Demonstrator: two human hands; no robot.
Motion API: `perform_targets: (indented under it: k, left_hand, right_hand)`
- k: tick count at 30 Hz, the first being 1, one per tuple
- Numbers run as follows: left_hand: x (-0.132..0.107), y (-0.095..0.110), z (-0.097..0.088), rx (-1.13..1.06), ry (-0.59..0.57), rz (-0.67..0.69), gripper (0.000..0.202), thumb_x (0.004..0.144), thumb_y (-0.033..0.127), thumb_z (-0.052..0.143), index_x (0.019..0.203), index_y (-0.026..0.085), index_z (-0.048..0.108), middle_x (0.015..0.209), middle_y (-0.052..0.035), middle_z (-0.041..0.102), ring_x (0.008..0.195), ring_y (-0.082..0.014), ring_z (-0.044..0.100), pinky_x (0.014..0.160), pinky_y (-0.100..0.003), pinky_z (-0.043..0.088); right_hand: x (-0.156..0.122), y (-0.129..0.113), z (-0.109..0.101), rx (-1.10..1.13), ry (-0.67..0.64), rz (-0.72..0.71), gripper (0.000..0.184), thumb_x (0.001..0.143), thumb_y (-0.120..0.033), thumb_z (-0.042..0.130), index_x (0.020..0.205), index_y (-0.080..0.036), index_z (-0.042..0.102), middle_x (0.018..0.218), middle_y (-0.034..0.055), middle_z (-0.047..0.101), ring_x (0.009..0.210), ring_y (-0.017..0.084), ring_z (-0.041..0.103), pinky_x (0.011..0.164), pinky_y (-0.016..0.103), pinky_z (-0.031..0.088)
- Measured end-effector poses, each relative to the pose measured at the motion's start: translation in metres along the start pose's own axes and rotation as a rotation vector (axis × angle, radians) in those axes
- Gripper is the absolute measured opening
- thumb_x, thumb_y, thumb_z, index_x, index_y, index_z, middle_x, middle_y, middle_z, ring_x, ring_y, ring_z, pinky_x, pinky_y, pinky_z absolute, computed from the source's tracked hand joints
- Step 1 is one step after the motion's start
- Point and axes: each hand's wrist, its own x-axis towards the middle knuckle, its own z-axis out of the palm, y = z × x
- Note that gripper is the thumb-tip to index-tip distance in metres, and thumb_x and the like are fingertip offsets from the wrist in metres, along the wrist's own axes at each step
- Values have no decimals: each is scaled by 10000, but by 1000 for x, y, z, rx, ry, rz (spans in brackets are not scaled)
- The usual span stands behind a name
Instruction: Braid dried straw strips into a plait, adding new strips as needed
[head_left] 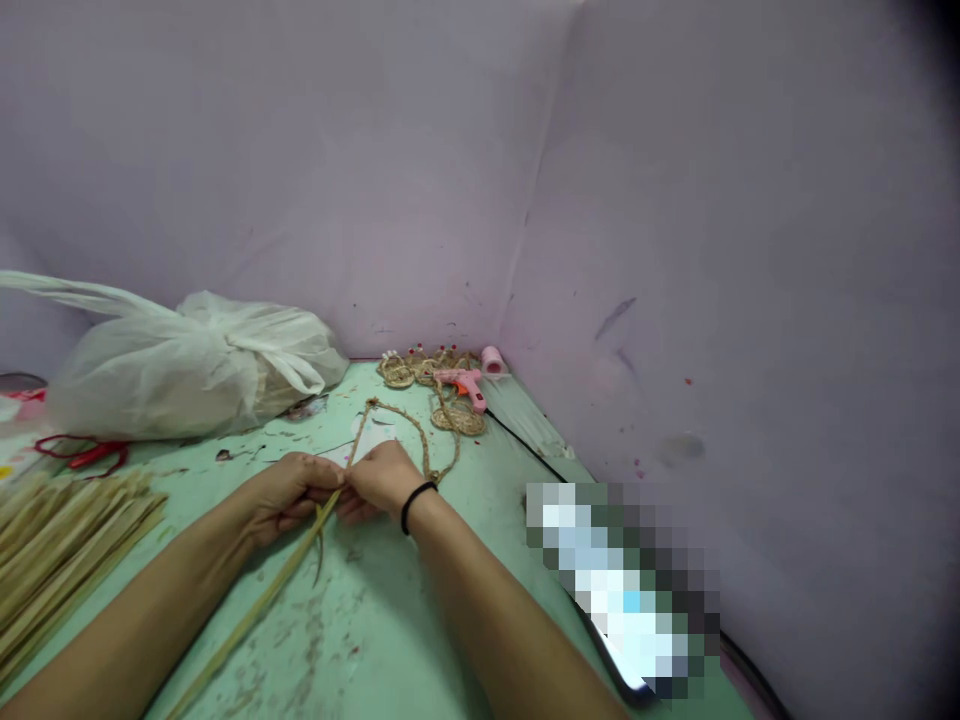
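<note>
My left hand (298, 492) and my right hand (384, 482) meet over the green table, fingers closed on the same plant-fibre strand. Toward me the strand runs as a long flat dried strip (262, 602), with a thin loose end hanging near my fingers. Beyond my hands it continues as a thin braided cord (409, 416), which rises to a bend and loops back to the right. My right wrist wears a black band (415, 506). The fingertips partly cover the spot where the strip turns into cord.
Dried strips (67, 560) lie in a bundle at left, below a tied white plastic bag (202, 370). A pink glue gun (466, 386) rests among woven pieces (397, 372) near a pink roll (492, 360). A pixelated device (615, 600) lies at right, by the wall.
</note>
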Motion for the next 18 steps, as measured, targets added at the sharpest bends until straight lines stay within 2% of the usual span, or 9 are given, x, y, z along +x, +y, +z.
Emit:
perform_targets:
  k: [3, 6, 8, 10, 12, 14, 18]
  left_hand:
    - [-1, -2, -1, -28, -43, 0, 235, 490, 341, 563, 512, 166, 407, 377, 99, 247, 303, -2, 123, 297, -161, 32]
    - [0, -4, -4, -34, -44, 5, 192, 504, 303, 561, 521, 159, 436, 378, 94, 264, 303, -7, 138, 299, -167, 39]
    - [1, -5, -5, -35, -12, 10, 175, 503, 287, 567, 536, 151, 463, 381, 92, 279, 304, -6, 147, 301, -167, 45]
    - [1, -5, -5, -43, 9, 0, 168, 497, 276, 572, 566, 140, 500, 383, 92, 288, 304, -7, 157, 302, -165, 47]
    - [0, -5, -4, -54, 21, -18, 181, 491, 271, 578, 595, 131, 530, 386, 91, 299, 302, -10, 172, 302, -162, 48]
    - [0, -5, -4, -65, 28, -24, 186, 492, 266, 583, 606, 125, 544, 393, 85, 316, 302, -11, 189, 300, -159, 51]
    - [0, -6, -4, -84, 13, -15, 148, 513, 240, 575, 590, 118, 545, 397, 81, 320, 302, -9, 185, 295, -155, 60]
  right_hand:
    - [-14, -8, -8, 127, -39, 76, 131, 720, -76, 490, 595, -97, 520, 439, -9, 506, 344, 76, 480, 399, 197, 464]
    - [-22, -12, -20, 193, -143, 126, 238, 808, -82, 360, 639, -87, 529, 496, 21, 563, 379, 71, 516, 408, 178, 455]
    - [-24, -11, -28, 156, -199, 104, 205, 798, -108, 401, 642, -99, 533, 512, 8, 569, 376, 62, 504, 379, 162, 421]
    - [-24, -9, -35, -17, -191, 59, 135, 731, -108, 491, 611, -102, 553, 501, -8, 559, 347, 44, 454, 330, 141, 347]
    - [-23, -9, -44, -260, -113, 32, 92, 665, -97, 535, 586, -103, 581, 495, -5, 562, 330, 36, 409, 310, 143, 288]
    - [-22, -9, -56, -486, 15, 26, 85, 632, -110, 542, 575, -111, 606, 505, 14, 583, 335, 44, 405, 325, 159, 280]
    - [-28, -18, -85, -792, 287, -44, 126, 627, -161, 535, 553, -140, 635, 538, 55, 617, 426, 93, 497, 401, 191, 313]
